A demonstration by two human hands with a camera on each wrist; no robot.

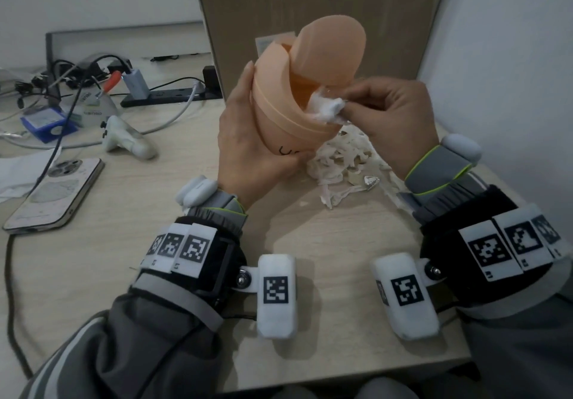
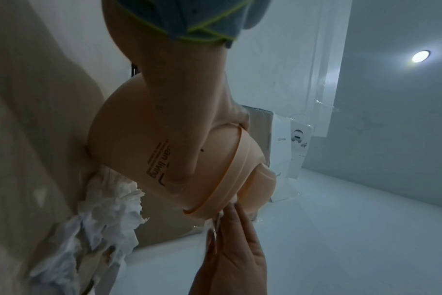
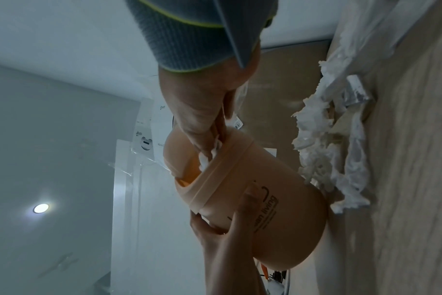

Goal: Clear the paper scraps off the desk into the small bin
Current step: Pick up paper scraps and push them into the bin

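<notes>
My left hand [image 1: 248, 138] grips the tilted bin [image 1: 291, 100], my right hand [image 1: 393, 119] pinches a scrap [image 1: 325, 110] at its mouth, and a loose pinch could drop it.

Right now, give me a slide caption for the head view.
Left hand tilts the small peach bin while right hand stuffs a paper wad in; scraps remain on desk.

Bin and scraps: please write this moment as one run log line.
left hand: holds bin tilted | right hand: pushes paper wad into opening | scrap pile: on desk
</notes>
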